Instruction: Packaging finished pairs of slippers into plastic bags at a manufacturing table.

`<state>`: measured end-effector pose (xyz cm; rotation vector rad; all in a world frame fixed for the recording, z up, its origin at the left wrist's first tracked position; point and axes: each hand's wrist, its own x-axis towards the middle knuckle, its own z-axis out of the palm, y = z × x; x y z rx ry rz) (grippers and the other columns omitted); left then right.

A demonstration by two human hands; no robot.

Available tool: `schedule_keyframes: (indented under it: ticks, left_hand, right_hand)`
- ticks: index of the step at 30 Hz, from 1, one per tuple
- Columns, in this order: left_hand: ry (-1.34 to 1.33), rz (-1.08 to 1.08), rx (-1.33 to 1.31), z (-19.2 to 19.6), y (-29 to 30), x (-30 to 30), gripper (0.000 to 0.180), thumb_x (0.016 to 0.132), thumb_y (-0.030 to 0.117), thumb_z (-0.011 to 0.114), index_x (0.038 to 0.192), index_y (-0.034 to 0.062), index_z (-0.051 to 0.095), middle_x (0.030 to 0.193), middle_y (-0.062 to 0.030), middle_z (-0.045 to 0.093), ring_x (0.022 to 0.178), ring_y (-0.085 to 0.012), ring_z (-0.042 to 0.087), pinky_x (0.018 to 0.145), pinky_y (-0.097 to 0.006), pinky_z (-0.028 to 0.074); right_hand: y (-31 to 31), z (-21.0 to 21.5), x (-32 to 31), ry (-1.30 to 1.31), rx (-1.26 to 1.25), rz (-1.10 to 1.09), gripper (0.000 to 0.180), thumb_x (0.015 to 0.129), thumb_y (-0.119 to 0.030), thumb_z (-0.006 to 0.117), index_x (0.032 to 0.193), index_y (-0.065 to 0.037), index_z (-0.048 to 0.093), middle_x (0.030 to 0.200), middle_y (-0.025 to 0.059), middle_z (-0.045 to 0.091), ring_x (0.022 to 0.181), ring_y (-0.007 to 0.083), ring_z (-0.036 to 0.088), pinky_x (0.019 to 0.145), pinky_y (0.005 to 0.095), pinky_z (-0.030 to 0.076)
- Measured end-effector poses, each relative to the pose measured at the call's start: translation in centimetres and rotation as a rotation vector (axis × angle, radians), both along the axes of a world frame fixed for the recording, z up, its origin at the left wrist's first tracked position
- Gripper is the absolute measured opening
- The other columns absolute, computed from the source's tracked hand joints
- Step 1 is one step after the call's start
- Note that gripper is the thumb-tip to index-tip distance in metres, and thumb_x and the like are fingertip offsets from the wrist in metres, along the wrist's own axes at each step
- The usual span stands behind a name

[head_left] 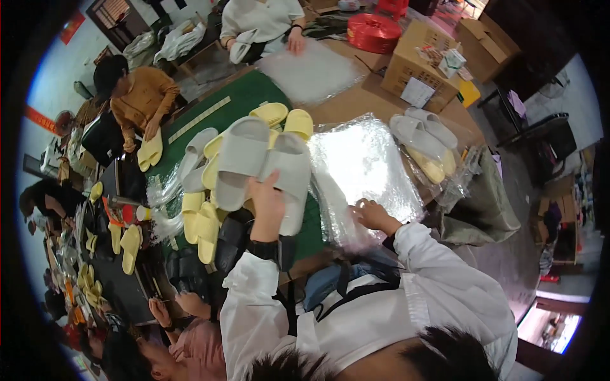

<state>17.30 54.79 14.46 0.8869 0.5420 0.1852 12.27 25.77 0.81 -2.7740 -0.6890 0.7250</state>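
My left hand (267, 202) grips a pair of light grey slide slippers (241, 152), held up side by side with their toe openings toward me. On a stack of shiny clear plastic bags (359, 159) rests my right hand (373, 214), its fingers bent and pinching at the near part of the top bag. Behind and below the grey pair lie several yellow slippers (206, 232) on the green table mat (213, 101). Another grey slipper (196, 162) is just left of the held pair. Black slippers (234, 244) sit near my left wrist.
Bagged grey and yellow slippers (424, 136) lie right of the bag stack. Beyond them stands a cardboard box (419, 63) beside a roll of red twine (373, 33). Across the table, a person in orange (146, 95) handles yellow slippers; another person's hand (296, 41) touches plastic sheets.
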Motion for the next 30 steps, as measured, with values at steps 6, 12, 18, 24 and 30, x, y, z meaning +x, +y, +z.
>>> schedule_keyframes:
  ticks: [6,12,18,24,30]
  left_hand:
    - [-0.150,-0.262,-0.314,1.8,-14.5,-0.9,0.045,0.079,-0.008,0.057,0.118,0.0048,0.038,0.113,-0.0102,0.048,0.100,-0.0224,0.051,0.083,-0.034,0.045]
    - [0.105,-0.119,-0.354,-3.9,-25.1,2.0,0.038,0.082,-0.004,0.055,0.116,0.0033,0.040,0.109,-0.0098,0.052,0.098,-0.0209,0.052,0.086,-0.033,0.044]
    - [0.207,-0.520,0.587,-14.5,-23.5,-3.2,0.029,0.083,0.008,0.052,0.110,-0.0019,0.048,0.080,-0.0036,0.056,0.067,-0.0107,0.051,0.063,-0.024,0.042]
    - [-0.068,-1.005,1.411,-14.6,-21.4,-12.4,0.020,0.079,0.016,0.056,0.097,0.0078,0.060,0.100,-0.0152,0.057,0.089,-0.0295,0.056,0.078,-0.039,0.044]
    - [-0.134,-0.903,1.774,-14.8,-22.8,-15.6,0.034,0.077,0.018,0.055,0.111,0.0171,0.057,0.133,-0.0185,0.035,0.110,-0.0351,0.044,0.089,-0.044,0.038]
  right_hand:
    - [-2.8,1.9,-0.3,0.029,0.191,-0.010,0.043,0.077,-0.027,0.056,0.118,-0.013,0.051,0.109,0.0164,0.055,0.091,0.0329,0.058,0.077,0.0420,0.047]
    - [-12.2,1.1,-3.1,0.157,0.007,-0.234,0.033,0.077,-0.029,0.054,0.096,-0.003,0.060,0.095,0.0166,0.062,0.084,0.0357,0.060,0.072,0.0452,0.047]
    - [-18.1,2.4,-1.0,0.074,0.069,-0.281,0.025,0.079,-0.027,0.052,0.083,-0.005,0.063,0.086,0.0155,0.063,0.078,0.0352,0.060,0.068,0.0412,0.047]
    - [-11.7,1.7,4.7,-0.013,0.516,-0.106,0.044,0.080,-0.039,0.055,0.117,-0.014,0.053,0.099,0.0222,0.057,0.096,0.0367,0.054,0.082,0.0396,0.042]
    - [-4.0,0.3,6.9,-0.301,0.242,-0.114,0.076,0.074,-0.054,0.055,0.135,-0.018,0.030,0.112,0.0289,0.051,0.112,0.0461,0.041,0.095,0.0567,0.027]
